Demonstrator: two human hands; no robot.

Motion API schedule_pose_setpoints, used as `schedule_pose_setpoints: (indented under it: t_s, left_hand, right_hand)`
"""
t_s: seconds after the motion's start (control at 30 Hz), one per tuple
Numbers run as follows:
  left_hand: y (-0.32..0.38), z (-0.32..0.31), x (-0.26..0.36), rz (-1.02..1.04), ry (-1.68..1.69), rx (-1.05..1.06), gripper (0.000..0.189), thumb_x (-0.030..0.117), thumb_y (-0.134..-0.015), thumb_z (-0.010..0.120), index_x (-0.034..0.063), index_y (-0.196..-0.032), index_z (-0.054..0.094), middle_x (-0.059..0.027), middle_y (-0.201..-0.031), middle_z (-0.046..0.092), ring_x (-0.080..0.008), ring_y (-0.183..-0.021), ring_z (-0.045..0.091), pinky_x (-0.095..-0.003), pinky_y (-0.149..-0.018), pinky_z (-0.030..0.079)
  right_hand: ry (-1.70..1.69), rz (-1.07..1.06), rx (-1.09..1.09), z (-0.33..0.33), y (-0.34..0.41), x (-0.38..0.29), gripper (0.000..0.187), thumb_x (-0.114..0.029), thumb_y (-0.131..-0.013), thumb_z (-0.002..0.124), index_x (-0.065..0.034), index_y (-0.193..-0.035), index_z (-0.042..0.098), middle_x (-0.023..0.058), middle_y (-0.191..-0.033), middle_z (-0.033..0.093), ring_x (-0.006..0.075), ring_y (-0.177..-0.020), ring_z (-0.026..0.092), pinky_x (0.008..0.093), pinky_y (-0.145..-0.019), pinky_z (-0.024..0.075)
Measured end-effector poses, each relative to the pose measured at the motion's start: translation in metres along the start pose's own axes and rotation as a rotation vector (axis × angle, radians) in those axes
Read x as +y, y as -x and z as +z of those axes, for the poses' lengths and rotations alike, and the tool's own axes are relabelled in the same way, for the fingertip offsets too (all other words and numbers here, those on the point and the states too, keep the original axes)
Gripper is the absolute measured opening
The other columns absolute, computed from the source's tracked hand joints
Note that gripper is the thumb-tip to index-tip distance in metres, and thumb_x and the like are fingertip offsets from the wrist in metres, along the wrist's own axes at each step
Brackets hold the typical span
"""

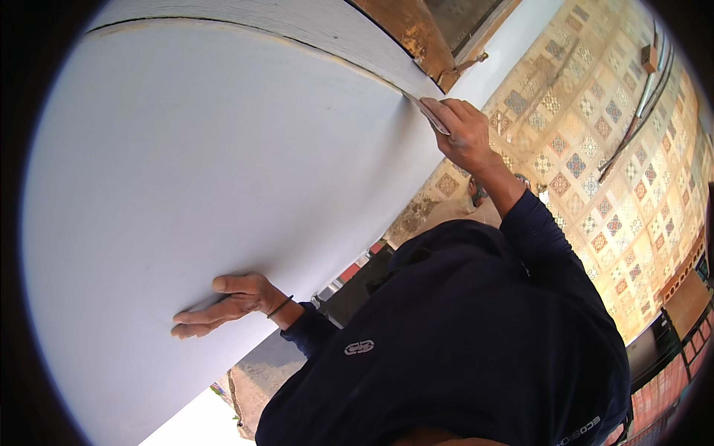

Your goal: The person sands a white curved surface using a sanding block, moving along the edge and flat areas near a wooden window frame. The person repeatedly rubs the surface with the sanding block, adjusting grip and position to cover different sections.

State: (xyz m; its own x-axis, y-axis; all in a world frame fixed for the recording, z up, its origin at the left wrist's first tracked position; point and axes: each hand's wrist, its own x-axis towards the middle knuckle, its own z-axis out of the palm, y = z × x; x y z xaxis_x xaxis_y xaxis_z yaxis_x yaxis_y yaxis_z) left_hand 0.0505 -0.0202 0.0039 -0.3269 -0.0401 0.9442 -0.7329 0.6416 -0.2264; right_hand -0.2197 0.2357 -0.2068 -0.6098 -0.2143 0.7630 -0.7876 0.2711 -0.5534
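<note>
My right hand grips a thin flat pale sheet; whether it is folded sandpaper or a scraper I cannot tell. The sheet's far edge meets the smooth whitish wall close to a narrow dark seam. Beige streaks follow this curved-looking seam, and a grey-white painted strip with fine cracks lies beyond it. Lower on the left, my left hand has its thumb apart from its fingers and holds nothing. Its fingertips appear to rest against the wall. A dark band circles that wrist.
A worn brown wooden frame with a metal hook borders the strip at top right. Rods or pipes and a brick-like block lie on the patterned tile floor. Black metal railing stands at lower right.
</note>
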Motion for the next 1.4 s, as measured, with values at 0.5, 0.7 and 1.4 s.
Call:
schedule_pose_setpoints:
  t_s: [0.5, 0.7, 1.4]
  left_hand:
    - [0.004, 0.003, -0.007, -0.007, 0.058, 0.036, 0.088, 0.063, -0.107, 0.041, 0.0037, -0.169, 0.024, -0.0288, -0.174, 0.014, -0.0466, -0.161, 0.009, -0.0712, -0.118, 0.015]
    - [0.004, 0.004, -0.007, -0.027, 0.076, 0.046, 0.088, 0.065, -0.107, 0.042, 0.0041, -0.169, 0.026, -0.0258, -0.174, 0.015, -0.0454, -0.161, 0.01, -0.071, -0.118, 0.016]
    - [0.016, -0.045, 0.126, -0.117, 1.227, -0.405, 0.055, 0.033, -0.096, 0.08, -0.0049, -0.132, 0.066, -0.0199, -0.116, 0.068, -0.0311, -0.102, 0.071, -0.0354, -0.079, 0.061]
  right_hand:
    - [-0.073, 0.113, -0.038, -0.013, -0.014, -0.018, 0.037, 0.002, -0.079, 0.082, -0.0055, -0.114, 0.076, 0.0065, -0.082, 0.068, 0.0251, -0.069, 0.066, 0.0374, -0.06, 0.0545]
    - [-0.067, -0.055, 0.007, -0.018, -0.078, -0.033, 0.043, 0.005, -0.073, 0.082, -0.0066, -0.115, 0.076, 0.0075, -0.082, 0.068, 0.0253, -0.069, 0.066, 0.0368, -0.059, 0.0538]
    - [-0.928, 0.73, -0.422, -0.088, -0.066, -0.085, 0.025, -0.017, -0.092, 0.086, 0.0012, -0.106, 0.076, 0.0063, -0.088, 0.078, 0.011, -0.078, 0.072, 0.0282, -0.07, 0.0595]
